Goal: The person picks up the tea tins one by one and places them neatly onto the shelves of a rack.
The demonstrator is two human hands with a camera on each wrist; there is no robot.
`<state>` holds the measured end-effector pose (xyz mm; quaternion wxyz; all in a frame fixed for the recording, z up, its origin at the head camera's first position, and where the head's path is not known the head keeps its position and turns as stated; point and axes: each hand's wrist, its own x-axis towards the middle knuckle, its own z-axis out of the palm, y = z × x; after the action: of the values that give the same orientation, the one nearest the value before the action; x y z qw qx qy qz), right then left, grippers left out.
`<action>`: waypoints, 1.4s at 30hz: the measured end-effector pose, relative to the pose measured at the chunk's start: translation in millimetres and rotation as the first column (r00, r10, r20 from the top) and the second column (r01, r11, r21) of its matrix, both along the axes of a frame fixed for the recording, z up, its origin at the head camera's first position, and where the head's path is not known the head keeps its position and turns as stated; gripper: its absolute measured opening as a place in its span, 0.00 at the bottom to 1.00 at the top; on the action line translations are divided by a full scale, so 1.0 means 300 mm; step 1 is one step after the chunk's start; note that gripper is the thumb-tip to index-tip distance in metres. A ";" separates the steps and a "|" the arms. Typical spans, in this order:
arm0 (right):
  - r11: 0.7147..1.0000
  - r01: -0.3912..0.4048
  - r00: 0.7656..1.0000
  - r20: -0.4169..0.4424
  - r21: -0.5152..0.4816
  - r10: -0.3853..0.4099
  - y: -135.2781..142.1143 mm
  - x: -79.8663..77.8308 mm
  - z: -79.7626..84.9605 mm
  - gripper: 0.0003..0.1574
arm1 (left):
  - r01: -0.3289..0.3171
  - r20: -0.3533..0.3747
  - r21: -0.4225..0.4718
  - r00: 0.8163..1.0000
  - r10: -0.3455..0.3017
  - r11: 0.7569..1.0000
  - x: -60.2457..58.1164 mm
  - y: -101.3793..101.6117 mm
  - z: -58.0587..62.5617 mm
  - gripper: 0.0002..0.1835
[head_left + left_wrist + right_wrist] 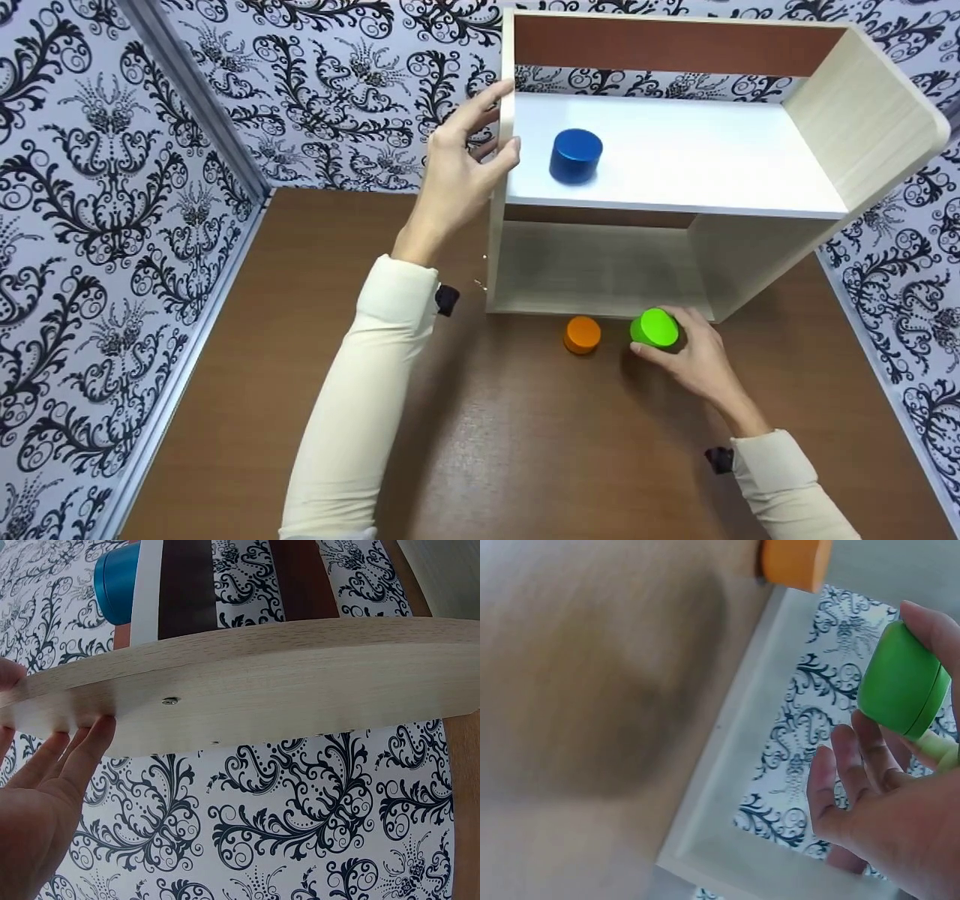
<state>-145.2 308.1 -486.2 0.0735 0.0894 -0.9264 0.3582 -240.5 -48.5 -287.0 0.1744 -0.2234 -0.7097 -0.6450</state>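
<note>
Cream sleeves reach in from the near side over a brown table, a black wristband showing at the left cuff. At the far left of the open shelf unit, the left hand grips the left side panel, thumb at its edge and fingertips pressed against its outer face. Farther right and nearer, the right hand grasps a green cylinder between thumb and fingers, just before the lower compartment. An orange cylinder stands on the table left of it, near but apart. On the white upper shelf, a blue cylinder sits upright toward the left. Black-and-white scroll wallpaper covers the far wall.
</note>
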 end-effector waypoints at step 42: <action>0.992 -0.098 0.982 -0.171 -0.078 0.083 -0.098 0.055 0.328 0.38 | 0.011 0.015 0.004 1.000 -0.011 1.000 0.002 0.000 -0.001 0.32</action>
<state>-128.6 278.8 -387.7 0.1387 0.1580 -0.8957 0.3919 -239.8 -48.6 -287.3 0.1659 -0.2220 -0.7087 -0.6489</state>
